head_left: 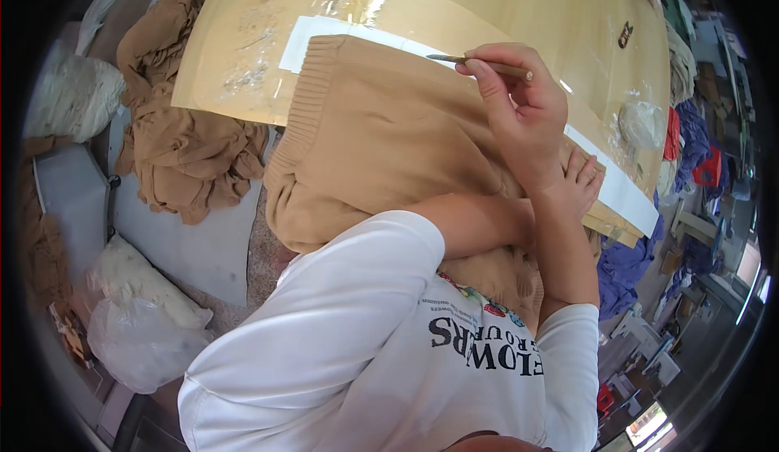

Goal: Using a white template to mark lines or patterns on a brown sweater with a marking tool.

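Observation:
A tan knitted garment (398, 127) with a ribbed edge at its left end lies over the table's near side, partly on a white strip (299, 45). Above it my right hand (526, 103) is closed on a slim pointed tool (513, 71) with a brown handle. The dark tip points left, close to the garment's far edge. I cannot tell the tool's exact kind. Crossing beneath my right forearm, my left arm reaches right. My left hand (583, 180) rests there with fingers spread, against the garment and beside the white strip; part of the hand is hidden.
The yellowish table (519, 6) carries small snips (625, 35) and a clear plastic bundle (643, 123). Left of it lies a heap of tan knitwear (191, 152), with plastic-wrapped bags (146, 330) nearer me. Purple cloth (621, 277) hangs at the right.

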`<move>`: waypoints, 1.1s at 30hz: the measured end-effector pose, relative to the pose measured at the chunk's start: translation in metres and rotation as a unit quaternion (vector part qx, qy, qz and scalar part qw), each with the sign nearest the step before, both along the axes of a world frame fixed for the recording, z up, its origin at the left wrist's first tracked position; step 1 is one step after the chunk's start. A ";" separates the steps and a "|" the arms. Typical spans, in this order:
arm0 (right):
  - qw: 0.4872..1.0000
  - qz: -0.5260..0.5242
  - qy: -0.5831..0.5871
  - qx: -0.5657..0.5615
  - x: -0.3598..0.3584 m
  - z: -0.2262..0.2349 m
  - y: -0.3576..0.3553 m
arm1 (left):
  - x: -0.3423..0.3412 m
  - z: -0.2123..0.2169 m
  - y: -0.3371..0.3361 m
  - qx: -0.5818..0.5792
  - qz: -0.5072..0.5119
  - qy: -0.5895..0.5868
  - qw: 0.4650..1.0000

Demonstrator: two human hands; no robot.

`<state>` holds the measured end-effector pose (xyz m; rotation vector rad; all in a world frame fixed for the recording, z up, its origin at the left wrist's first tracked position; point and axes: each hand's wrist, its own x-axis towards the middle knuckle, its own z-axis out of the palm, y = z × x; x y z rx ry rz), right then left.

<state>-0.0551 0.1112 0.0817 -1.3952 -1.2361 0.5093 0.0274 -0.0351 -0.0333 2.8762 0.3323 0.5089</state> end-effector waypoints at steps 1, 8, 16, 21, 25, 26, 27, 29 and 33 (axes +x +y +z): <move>1.000 0.015 -0.009 -0.010 -0.007 -0.004 0.006 | -0.013 0.015 0.010 0.071 -0.026 0.054 0.996; 0.987 0.048 -0.149 -0.038 -0.006 -0.029 0.026 | -0.008 0.026 0.008 0.048 -0.044 0.043 0.997; 0.996 -0.079 -0.011 0.046 0.014 0.055 -0.010 | 0.013 -0.031 0.012 -0.030 -0.056 -0.138 0.988; 0.957 0.071 -0.283 -0.002 0.001 0.034 -0.075 | -0.243 0.148 0.208 -0.353 -0.001 0.228 0.908; 0.928 0.134 -0.338 -0.087 -0.032 -0.014 -0.102 | -0.409 0.064 0.260 -0.450 0.217 0.265 0.825; 0.917 0.179 -0.334 -0.122 -0.037 -0.024 -0.103 | -0.437 0.028 0.252 -0.458 0.252 0.238 0.818; 0.941 0.174 -0.271 -0.105 -0.037 0.003 -0.097 | -0.428 0.031 0.231 -0.535 0.220 0.143 0.803; 0.957 0.111 -0.266 -0.011 -0.029 0.032 -0.085 | -0.410 0.013 0.207 -0.634 0.212 -0.041 0.743; 0.915 -0.154 -0.317 0.196 0.018 0.149 -0.033 | -0.404 0.038 0.179 -0.618 0.168 -0.091 0.762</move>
